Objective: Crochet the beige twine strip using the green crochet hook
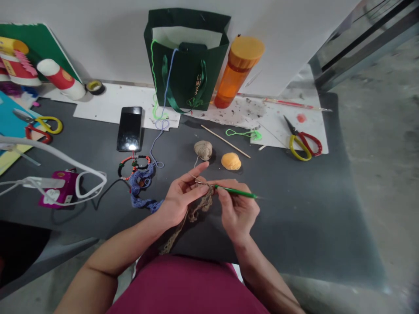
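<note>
**Two hands work a beige crochet strip at the near edge of a dark tabletop**

The left hand (181, 198) grips the upper end of a beige crochet strip (194, 213). Its fingers (196, 171) are closed on the work, except for one that stretches forward with a thin strand crossing it. The right hand (238, 212) is just beside it, its fingers clenched around a green crochet hook (235, 192). The handle of the hook sticks out to the right, and the tip meets the strip between the two hands. From there the strip hangs back toward the person, trailing over the near edge of the tabletop (294, 209) to a maroon garment (190, 288).

A beige yarn ball (203, 149) lies just beyond the hands, and its strand leads down toward the left hand. An orange yarn ball (231, 161) sits close to its right. A thin wooden stick (225, 141) lies slantwise behind both balls. To the left of the left hand lies a blue crochet piece (140, 188), partly over a beaded ring (134, 165), with a dark phone (130, 128) flat behind them.

Against the wall stands a dark green paper bag (186, 61), with green and blue yarn trailing out of it. An orange bottle (238, 69) stands upright just to its right. Red-and-yellow scissors (304, 141) lie on white paper at the right, well apart from the hands. At the far left are a purple box (60, 187) and a white cable (52, 150).
</note>
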{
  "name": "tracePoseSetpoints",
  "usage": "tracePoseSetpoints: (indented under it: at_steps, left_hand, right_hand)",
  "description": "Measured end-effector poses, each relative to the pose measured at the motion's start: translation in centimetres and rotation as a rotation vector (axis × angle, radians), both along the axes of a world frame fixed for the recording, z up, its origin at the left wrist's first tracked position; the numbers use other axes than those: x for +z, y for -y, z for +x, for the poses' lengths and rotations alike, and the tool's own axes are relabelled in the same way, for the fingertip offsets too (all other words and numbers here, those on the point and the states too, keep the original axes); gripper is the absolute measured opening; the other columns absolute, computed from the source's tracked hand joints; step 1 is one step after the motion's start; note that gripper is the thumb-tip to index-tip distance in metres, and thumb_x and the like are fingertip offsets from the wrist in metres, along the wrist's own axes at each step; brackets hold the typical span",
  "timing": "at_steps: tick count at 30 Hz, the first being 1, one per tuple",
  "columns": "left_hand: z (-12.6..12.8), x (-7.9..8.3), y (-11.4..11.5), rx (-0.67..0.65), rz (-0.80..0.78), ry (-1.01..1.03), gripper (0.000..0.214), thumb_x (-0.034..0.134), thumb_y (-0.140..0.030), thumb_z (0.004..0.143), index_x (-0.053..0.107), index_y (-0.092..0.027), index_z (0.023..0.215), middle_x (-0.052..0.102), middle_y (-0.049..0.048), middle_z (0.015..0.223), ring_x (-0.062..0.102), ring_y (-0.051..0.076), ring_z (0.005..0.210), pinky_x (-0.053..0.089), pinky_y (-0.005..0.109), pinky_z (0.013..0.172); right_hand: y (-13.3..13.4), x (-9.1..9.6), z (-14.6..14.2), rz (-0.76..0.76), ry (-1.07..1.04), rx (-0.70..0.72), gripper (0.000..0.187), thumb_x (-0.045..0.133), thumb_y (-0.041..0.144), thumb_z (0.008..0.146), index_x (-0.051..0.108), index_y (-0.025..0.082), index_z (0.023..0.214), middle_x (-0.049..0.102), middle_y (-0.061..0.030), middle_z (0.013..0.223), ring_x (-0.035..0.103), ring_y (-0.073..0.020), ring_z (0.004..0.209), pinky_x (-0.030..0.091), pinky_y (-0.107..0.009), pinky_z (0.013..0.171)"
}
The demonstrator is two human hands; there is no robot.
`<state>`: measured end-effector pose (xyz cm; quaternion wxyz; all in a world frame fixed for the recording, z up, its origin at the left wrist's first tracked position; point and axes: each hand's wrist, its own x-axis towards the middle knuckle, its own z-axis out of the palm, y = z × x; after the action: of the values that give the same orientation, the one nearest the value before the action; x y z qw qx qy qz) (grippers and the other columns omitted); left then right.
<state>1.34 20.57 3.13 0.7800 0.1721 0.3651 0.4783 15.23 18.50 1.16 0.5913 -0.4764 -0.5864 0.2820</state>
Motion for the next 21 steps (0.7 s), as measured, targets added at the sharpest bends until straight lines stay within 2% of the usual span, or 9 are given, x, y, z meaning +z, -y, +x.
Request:
tracePoseSetpoints:
  at_steps: [3, 5, 9, 12, 15, 21]
  left_hand:
    - [0.1, -0.2, 0.0, 0.008, -0.022, -0.002, 0.052, 0.093, -0.019, 0.065, 0.079, -0.025, 0.115, 0.064, -0.0056, 0.07, 0.056, 0.005, 0.067, 0.044, 0.019, 0.07]
    - [0.1, -0.2, -0.1, -0.005, -0.05, 0.015, 0.053, 0.093, -0.019, 0.065, 0.078, -0.023, 0.117, 0.059, -0.0073, 0.065, 0.053, 0.005, 0.063, 0.044, 0.019, 0.068]
    - [0.0, -0.1, -0.2, -0.022, -0.079, 0.059, 0.059, 0.092, -0.018, 0.066, 0.076, -0.023, 0.122, 0.056, -0.0088, 0.063, 0.053, 0.005, 0.062, 0.046, 0.02, 0.068]
    - [-0.1, -0.2, -0.3, -0.025, -0.086, 0.091, 0.058, 0.092, -0.016, 0.064, 0.076, -0.024, 0.12, 0.059, -0.0083, 0.065, 0.055, 0.005, 0.062, 0.045, 0.019, 0.064]
    - [-0.2, -0.2, -0.4, -0.02, -0.087, 0.107, 0.055, 0.091, -0.015, 0.066, 0.077, -0.024, 0.118, 0.06, -0.0082, 0.064, 0.054, 0.005, 0.06, 0.045, 0.018, 0.06]
    - [-0.2, 0.1, -0.5, -0.046, -0.094, 0.13, 0.048, 0.091, -0.016, 0.066, 0.079, -0.022, 0.112, 0.063, -0.0064, 0.066, 0.057, 0.006, 0.06, 0.047, 0.019, 0.058]
  right_hand:
    - [-0.1, 0.4, -0.2, 0.187, 0.204, -0.053, 0.024, 0.068, 0.009, 0.091, 0.074, 0.027, 0.104, 0.081, -0.0027, 0.095, 0.076, -0.0179, 0.083, 0.062, -0.032, 0.075]
    - [-0.1, 0.5, -0.3, 0.213, 0.209, -0.096, 0.024, 0.069, 0.007, 0.09, 0.074, 0.027, 0.102, 0.081, -0.0024, 0.094, 0.076, -0.0171, 0.08, 0.062, -0.032, 0.073]
    - [0.2, 0.3, -0.5, 0.054, 0.057, -0.155, 0.015, 0.066, 0.014, 0.094, 0.073, 0.026, 0.1, 0.08, -0.0018, 0.089, 0.076, -0.0179, 0.077, 0.062, -0.034, 0.072]
    - [0.4, 0.0, -0.6, -0.063, -0.072, -0.181, 0.01, 0.06, 0.02, 0.098, 0.069, 0.024, 0.1, 0.081, -0.002, 0.09, 0.073, -0.0143, 0.063, 0.058, -0.028, 0.057]
    - [0.3, -0.1, -0.6, -0.106, -0.199, -0.188, 0.005, 0.058, 0.025, 0.1, 0.063, 0.025, 0.098, 0.08, -0.0009, 0.083, 0.07, -0.0133, 0.054, 0.052, -0.025, 0.047]
    - [-0.6, 0.1, -0.3, -0.27, -0.465, -0.081, 0.012, 0.055, 0.037, 0.102, 0.057, 0.028, 0.095, 0.077, 0.0012, 0.071, 0.069, -0.0151, 0.05, 0.044, -0.025, 0.041]
